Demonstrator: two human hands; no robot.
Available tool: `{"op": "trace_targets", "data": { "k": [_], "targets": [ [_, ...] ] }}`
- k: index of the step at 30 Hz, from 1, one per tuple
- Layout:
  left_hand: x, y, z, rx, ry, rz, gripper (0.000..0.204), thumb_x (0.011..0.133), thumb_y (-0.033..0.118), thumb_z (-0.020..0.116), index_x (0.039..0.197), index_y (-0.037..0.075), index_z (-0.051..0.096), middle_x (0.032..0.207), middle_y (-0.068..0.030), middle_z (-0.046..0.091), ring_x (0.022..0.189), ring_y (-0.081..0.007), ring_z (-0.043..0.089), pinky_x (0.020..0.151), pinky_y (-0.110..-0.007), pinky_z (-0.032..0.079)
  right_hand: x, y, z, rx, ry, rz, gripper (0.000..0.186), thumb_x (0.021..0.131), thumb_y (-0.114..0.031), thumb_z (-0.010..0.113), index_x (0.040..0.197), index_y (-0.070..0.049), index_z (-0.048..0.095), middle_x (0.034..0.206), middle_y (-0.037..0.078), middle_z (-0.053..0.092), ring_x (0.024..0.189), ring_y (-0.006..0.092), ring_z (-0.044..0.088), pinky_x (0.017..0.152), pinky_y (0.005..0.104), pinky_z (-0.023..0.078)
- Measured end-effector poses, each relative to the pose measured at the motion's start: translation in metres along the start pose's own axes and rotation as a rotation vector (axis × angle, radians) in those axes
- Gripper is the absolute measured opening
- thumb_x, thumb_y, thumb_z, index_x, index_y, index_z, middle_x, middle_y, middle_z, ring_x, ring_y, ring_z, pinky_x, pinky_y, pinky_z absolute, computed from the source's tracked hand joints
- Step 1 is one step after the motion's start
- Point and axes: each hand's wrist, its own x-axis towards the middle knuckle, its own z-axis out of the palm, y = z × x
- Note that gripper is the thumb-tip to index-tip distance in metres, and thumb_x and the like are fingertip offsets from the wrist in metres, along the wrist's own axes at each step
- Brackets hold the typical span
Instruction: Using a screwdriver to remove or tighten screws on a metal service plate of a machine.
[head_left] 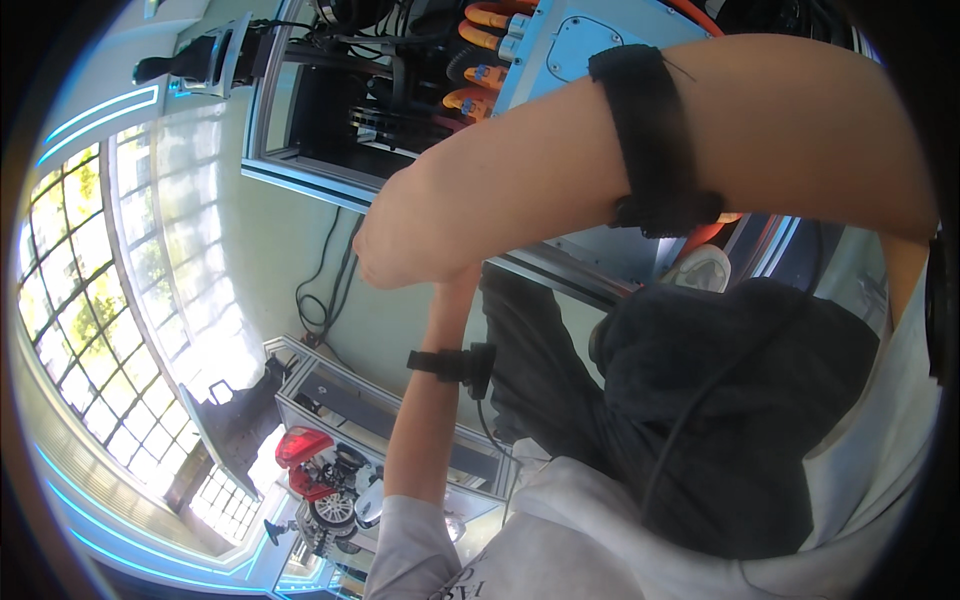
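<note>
My right arm crosses from the right edge, a black strap (655, 140) round the forearm. My right hand (415, 225) appears curled closed; whatever its fingers may hold is hidden. My left forearm (425, 430) rises from the bottom, a black band (455, 365) with a small device and cable on it. The left hand is covered by my right hand, so its fingers do not show. Both hands meet just in front of a metal-framed rig (310, 180). Behind my right arm, the rig carries a light-blue metal housing (572, 50) with orange cables (485, 15) plugged into its side.
Black cables (325, 290) hang and coil on the floor beside the rig. A second metal-framed stand (350, 400) is at the lower left, near a red and silver motorcycle-like model (325, 480). My knee in dark trousers (720, 360) is close to the rig. Large windows (100, 320) line the left.
</note>
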Motion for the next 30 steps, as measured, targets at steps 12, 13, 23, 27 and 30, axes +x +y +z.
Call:
{"op": "trace_targets", "data": {
  "k": [12, 13, 23, 27, 30],
  "targets": [
    [0.005, 0.01, -0.008, -0.161, 0.038, -0.19, 0.018, 0.077, 0.012, 0.071, 0.088, 0.0, 0.065, 0.078, -0.0106, 0.067, 0.069, -0.0209, 0.064, 0.072, -0.034, 0.048, -0.052, -0.011, -0.047, -0.061, -0.104, 0.327, 0.025, 0.08, -0.022, 0.063, 0.099, -0.006, 0.06, 0.098, 0.011, 0.059, 0.093, 0.027, 0.062, 0.073, 0.038, 0.052],
    [0.006, 0.014, -0.009, -0.112, -0.017, -0.28, 0.018, 0.077, 0.012, 0.072, 0.087, 0.0, 0.065, 0.075, -0.0098, 0.067, 0.067, -0.0188, 0.064, 0.067, -0.032, 0.049, -0.06, -0.003, -0.05, -0.028, -0.083, 0.336, 0.025, 0.08, -0.022, 0.063, 0.099, -0.005, 0.06, 0.096, 0.012, 0.06, 0.092, 0.0276, 0.062, 0.073, 0.0381, 0.052],
    [0.063, 0.101, 0.051, -0.367, -0.053, -0.001, 0.016, 0.074, 0.007, 0.068, 0.089, 0.002, 0.066, 0.083, -0.0113, 0.066, 0.073, -0.0252, 0.063, 0.069, -0.033, 0.049, -0.13, 0.041, -0.108, 0.284, 0.153, 0.482, 0.027, 0.081, -0.02, 0.06, 0.09, 0.006, 0.058, 0.083, 0.019, 0.062, 0.081, 0.0339, 0.063, 0.071, 0.0392, 0.05],
    [0.074, 0.111, 0.072, -0.317, 0.051, 0.103, 0.014, 0.073, 0.007, 0.068, 0.087, 0.003, 0.065, 0.083, -0.0113, 0.065, 0.073, -0.0283, 0.061, 0.067, -0.035, 0.047, -0.125, 0.03, -0.089, 0.294, 0.044, 0.733, 0.023, 0.081, -0.017, 0.058, 0.085, 0.006, 0.058, 0.075, 0.019, 0.06, 0.073, 0.0356, 0.061, 0.066, 0.0402, 0.049],
    [0.068, 0.112, 0.072, -0.343, 0.174, 0.147, 0.017, 0.073, 0.006, 0.067, 0.09, 0.003, 0.063, 0.085, -0.0111, 0.063, 0.075, -0.0286, 0.06, 0.068, -0.034, 0.047, -0.112, 0.028, -0.066, 0.271, -0.036, 0.847, 0.022, 0.08, -0.017, 0.059, 0.084, 0.005, 0.057, 0.074, 0.017, 0.059, 0.073, 0.0339, 0.061, 0.066, 0.0395, 0.048]
  ]
}}
